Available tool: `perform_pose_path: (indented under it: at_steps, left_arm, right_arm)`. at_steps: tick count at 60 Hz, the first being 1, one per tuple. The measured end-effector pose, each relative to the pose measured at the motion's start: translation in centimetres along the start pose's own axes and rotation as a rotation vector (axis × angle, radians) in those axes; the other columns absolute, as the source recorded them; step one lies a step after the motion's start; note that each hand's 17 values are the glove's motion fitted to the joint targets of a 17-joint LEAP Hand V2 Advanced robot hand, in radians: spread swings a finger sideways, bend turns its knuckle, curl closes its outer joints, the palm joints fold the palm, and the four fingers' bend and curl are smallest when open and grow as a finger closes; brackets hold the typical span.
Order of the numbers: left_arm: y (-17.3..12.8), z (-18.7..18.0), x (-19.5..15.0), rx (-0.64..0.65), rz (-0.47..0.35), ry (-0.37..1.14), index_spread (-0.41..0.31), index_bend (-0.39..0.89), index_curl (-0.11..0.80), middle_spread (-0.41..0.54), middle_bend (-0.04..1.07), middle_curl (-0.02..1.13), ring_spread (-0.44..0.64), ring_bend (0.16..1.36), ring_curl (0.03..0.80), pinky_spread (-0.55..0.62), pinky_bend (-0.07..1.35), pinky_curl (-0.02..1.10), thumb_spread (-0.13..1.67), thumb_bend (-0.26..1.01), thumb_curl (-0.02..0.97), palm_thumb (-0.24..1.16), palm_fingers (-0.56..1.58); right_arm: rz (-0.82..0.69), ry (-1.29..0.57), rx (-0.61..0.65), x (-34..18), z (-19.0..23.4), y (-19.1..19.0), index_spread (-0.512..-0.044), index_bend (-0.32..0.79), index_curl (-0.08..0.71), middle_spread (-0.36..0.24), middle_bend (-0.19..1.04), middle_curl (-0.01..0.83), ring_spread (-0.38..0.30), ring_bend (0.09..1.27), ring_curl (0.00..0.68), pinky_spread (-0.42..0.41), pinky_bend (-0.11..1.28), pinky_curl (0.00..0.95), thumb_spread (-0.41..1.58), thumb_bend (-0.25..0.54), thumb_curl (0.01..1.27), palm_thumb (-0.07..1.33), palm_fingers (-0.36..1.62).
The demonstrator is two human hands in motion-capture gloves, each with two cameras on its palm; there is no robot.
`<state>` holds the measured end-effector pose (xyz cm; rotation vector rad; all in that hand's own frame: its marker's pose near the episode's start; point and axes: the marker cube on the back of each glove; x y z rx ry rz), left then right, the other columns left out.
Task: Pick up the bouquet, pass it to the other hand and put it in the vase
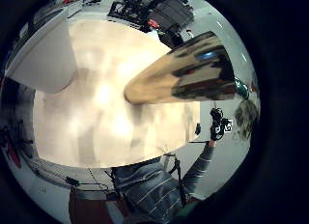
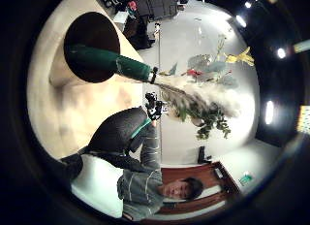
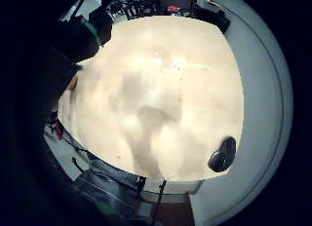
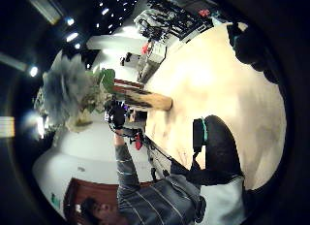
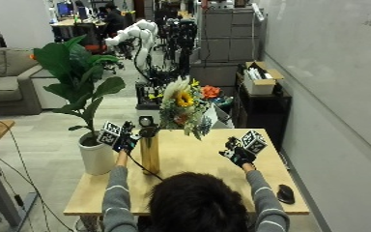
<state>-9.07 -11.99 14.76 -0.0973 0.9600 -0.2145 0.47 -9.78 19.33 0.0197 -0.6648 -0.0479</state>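
The bouquet (image 5: 184,107), with a sunflower and greenery, stands upright in a tall gold vase (image 5: 150,154) at the left of the wooden table (image 5: 198,162). Its green-wrapped stem (image 2: 111,64) goes down into the vase's dark mouth (image 2: 92,43). My left hand (image 5: 124,140) is just left of the vase's top, beside it, fingers relaxed and apart from the stem. The vase (image 1: 188,72) is close to that palm. My right hand (image 5: 239,153) hovers over the table's right half, loosely curled, holding nothing. The bouquet (image 4: 72,94) shows far off in the right thumb side view.
A large potted plant in a white pot (image 5: 96,155) stands on the floor by the table's left edge. A black mouse (image 5: 286,194) lies at the near right corner. A whiteboard wall runs along the right; shelves and a box stand behind the table.
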Motion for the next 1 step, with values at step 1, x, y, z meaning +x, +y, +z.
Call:
perform_pose_path:
  at_steps: [1]
  left_arm:
    - [-0.14, 0.00, -0.17, 0.007, 0.018, 0.006, -0.092, 0.10, 0.154, 0.257, 0.16, 0.24, 0.48, 0.46, 0.267, 0.50, 0.28, 0.31, 0.84, -0.04, 0.339, 0.28, -0.16]
  right_arm:
    - [0.004, -0.020, -0.011, 0.55, 0.27, -0.53, -0.210, 0.14, 0.309, -0.025, 0.19, 0.411, -0.094, 0.40, 0.403, 0.154, 0.18, 0.340, 1.06, -0.020, 0.48, 0.84, 0.84]
